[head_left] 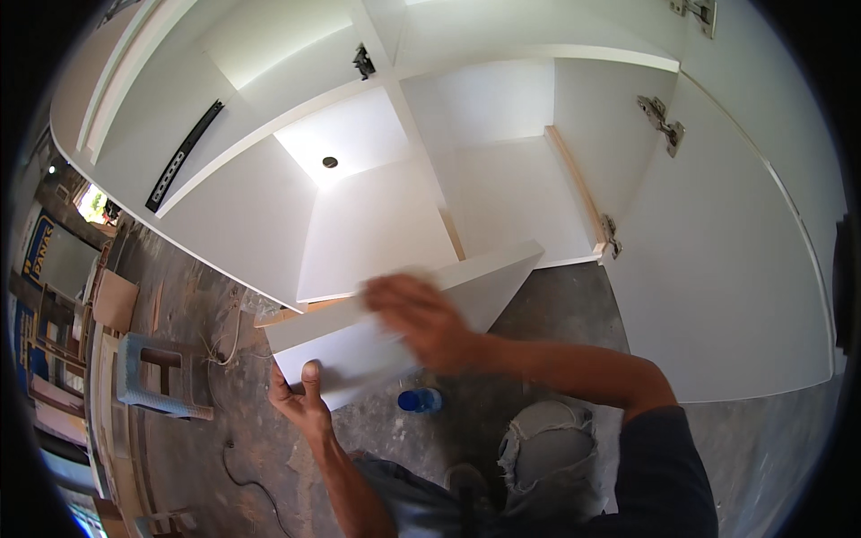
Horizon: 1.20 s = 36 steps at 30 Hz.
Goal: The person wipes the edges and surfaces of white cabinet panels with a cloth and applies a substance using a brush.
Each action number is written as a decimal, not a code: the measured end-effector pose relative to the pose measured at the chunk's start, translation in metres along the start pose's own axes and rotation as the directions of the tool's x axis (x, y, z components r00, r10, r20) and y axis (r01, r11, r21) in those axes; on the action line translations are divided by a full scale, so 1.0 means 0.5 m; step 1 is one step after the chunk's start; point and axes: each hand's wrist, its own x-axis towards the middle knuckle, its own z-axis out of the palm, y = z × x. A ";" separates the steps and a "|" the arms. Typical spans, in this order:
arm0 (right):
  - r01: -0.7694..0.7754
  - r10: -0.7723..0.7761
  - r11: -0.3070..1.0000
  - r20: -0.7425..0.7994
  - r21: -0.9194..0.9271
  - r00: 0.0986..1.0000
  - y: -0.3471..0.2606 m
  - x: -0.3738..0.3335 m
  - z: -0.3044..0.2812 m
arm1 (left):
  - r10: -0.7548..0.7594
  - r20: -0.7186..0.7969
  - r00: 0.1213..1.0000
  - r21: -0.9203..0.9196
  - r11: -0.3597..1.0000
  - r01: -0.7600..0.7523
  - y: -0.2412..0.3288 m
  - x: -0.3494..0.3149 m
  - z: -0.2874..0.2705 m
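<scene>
Your left hand [305, 399] grasps the near left end of the white panel [354, 357], thumb pressed on its face. Your right hand [426, 323] is over the panel's middle (motion-blurred; cannot tell whether its fingers hold anything). Panel slants across, between you and the white cabinet [381, 215]. Inside, black drawer slide [186, 154] at left; open hinged door [717, 251], right.

Right hand [421, 325] blurred, left hand [305, 405] partly hidden by white panel [354, 357]
</scene>
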 end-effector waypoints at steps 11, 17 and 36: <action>-0.079 0.054 0.966 -0.106 -0.247 0.993 0.183 -0.156 -0.095 | 0.003 0.001 1.000 -0.011 1.000 -0.003 -0.010 0.007 -0.018; -0.255 0.224 0.920 -0.134 -0.298 0.965 0.221 -0.219 -0.151 | 0.018 -0.021 1.000 0.011 1.000 -0.017 0.004 0.006 0.009; -0.076 0.062 0.973 -0.071 -0.219 0.996 0.187 -0.153 -0.110 | -0.044 -0.015 0.999 -0.025 0.999 0.043 0.023 0.000 0.001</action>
